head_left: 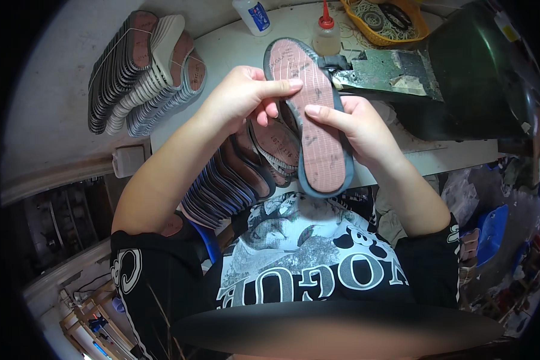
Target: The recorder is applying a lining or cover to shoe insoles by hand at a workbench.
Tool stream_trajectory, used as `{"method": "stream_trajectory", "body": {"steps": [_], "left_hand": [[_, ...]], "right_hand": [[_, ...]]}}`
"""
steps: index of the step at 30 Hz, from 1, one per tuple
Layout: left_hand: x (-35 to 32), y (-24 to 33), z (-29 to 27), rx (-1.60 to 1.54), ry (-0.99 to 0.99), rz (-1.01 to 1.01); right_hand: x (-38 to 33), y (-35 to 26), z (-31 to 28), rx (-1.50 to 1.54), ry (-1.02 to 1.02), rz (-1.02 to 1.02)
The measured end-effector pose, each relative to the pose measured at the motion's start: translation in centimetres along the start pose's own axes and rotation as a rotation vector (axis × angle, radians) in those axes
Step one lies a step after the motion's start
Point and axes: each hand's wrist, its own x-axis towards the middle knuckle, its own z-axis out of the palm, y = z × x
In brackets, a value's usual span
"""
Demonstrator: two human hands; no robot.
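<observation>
The person at the bench point(228, 45) has a shoe sole point(324, 156) up in both hands, pink lined face showing and grey rim around it, its far end above the bench and its near end in front of the printed black shirt point(306, 240). The left hand point(243, 99) grasps it by the left edge, thumb flat on the pink face and the other fingers curled beside and under that edge. The right hand point(369, 129) grips the opposite edge, thumb pressed on the pink too, its other fingers mostly hidden behind. Just below the left hand I see a row of more soles point(225, 177), packed close together. Over to the left stand string-tied bundles point(126, 66). Beyond the sole are a red-tipped bottle point(326, 41), a white bottle point(252, 17) and a yellow basket point(396, 39) of cords, with a worn green machine point(396, 75) to the right.
</observation>
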Motion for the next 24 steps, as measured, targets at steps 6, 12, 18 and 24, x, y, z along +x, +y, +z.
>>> {"method": "stream_trajectory", "body": {"steps": [6, 12, 18, 24], "left_hand": [[0.5, -0.4, 0.0, -0.054, 0.098, 0.023], [1.5, 0.5, -1.1, -0.060, 0.054, 0.014], [4.7, 3.3, -4.2, 0.225, -0.031, -0.073], [7.4, 4.5, -4.9, 1.009, 0.157, 0.884]], "right_hand": [[-5.2, 1.1, 0.8, 0.016, -0.083, 0.242], [-5.7, 1.9, 3.0, 0.174, 0.082, 0.133], [-3.2, 1.9, 3.9, 0.332, 0.216, 0.010], [-2.1, 0.8, 4.4, 0.341, 0.260, 0.015]]}}
